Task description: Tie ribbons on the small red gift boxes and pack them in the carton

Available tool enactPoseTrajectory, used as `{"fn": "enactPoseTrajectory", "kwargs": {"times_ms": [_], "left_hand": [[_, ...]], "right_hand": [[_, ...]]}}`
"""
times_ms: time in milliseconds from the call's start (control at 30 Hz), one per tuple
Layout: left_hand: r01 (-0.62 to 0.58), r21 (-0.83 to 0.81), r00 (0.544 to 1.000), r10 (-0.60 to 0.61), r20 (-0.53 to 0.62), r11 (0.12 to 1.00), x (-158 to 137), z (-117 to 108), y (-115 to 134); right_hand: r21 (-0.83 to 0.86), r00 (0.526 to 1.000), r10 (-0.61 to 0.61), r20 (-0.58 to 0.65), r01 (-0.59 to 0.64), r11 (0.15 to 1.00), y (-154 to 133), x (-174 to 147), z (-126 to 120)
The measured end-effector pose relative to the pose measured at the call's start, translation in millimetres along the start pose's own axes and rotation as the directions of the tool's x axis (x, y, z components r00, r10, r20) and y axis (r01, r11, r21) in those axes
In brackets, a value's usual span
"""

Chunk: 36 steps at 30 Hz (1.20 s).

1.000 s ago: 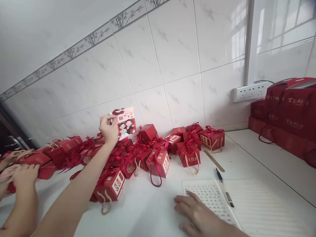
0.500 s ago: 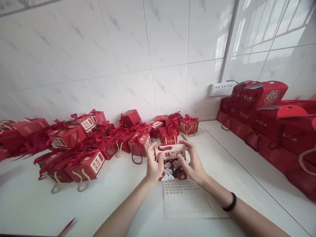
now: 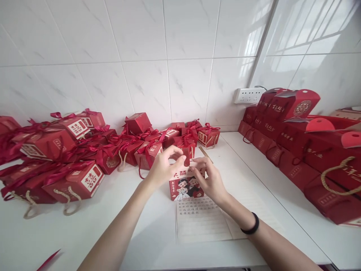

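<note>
Two bare hands meet at frame centre over one flat pink-and-red paper packet (image 3: 186, 189) printed with two cartoon figures. The left hand (image 3: 166, 165) makes a narrow grip, its fingertips at the packet's dark red top loop (image 3: 186, 157); I cannot tell whether they pinch it. The right hand (image 3: 210, 178), with one black wristband (image 3: 256, 225), keeps thumb and forefinger narrowly apart beside the loop; whether they touch it is unclear.

One open, lined paper notebook (image 3: 201, 229) lies below on the white tabletop (image 3: 152, 244). One flat brass-coloured strip (image 3: 205, 153) lies just behind. Small red ribboned boxes (image 3: 108, 160), overlapping too much to count, spread across the left and centre; larger red boxes (image 3: 299, 169) are stacked at right.
</note>
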<state>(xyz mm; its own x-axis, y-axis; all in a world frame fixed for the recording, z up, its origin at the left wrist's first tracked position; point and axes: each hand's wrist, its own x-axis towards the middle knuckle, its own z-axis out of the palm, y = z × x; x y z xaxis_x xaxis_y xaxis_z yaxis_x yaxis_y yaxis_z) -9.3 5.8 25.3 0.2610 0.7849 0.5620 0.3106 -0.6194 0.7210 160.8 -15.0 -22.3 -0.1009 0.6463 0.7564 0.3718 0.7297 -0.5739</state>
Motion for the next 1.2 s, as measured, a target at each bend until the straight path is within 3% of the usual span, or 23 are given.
{"fn": "enactPoseTrajectory", "kwargs": {"times_ms": [133,333,467,633,900,1200], "left_hand": [[-0.023,-0.109,0.993,0.009,-0.122,0.994,-7.3,15.0,4.0],[-0.273,-0.007,0.947,0.267,-0.180,0.962,-24.1,17.4,13.0],[-0.370,-0.046,0.923,0.362,-0.131,0.928,-29.6,13.5,20.6],[-0.507,0.121,0.854,0.516,-0.063,0.854,-29.9,16.5,17.2],[-0.495,0.244,0.852,0.521,-0.055,0.834,-29.4,20.3,14.6],[-0.521,0.179,0.843,0.536,-0.049,0.835,-29.5,19.6,13.8]], "right_hand": [[-0.014,1.000,0.004,0.016,-0.004,1.000,-3.8,-1.7,-2.3],[-0.007,0.996,-0.087,0.022,0.088,0.996,-13.4,-4.9,-3.3],[-0.055,0.973,-0.225,-0.057,0.222,0.973,-24.6,-5.4,-8.5],[-0.076,0.976,-0.206,-0.071,0.201,0.977,-22.0,-9.9,-11.6],[-0.056,0.980,-0.175,-0.095,0.170,0.984,-16.0,-12.5,-9.1],[0.018,0.967,-0.231,-0.112,0.234,0.972,-23.3,-9.1,-12.9]]}}
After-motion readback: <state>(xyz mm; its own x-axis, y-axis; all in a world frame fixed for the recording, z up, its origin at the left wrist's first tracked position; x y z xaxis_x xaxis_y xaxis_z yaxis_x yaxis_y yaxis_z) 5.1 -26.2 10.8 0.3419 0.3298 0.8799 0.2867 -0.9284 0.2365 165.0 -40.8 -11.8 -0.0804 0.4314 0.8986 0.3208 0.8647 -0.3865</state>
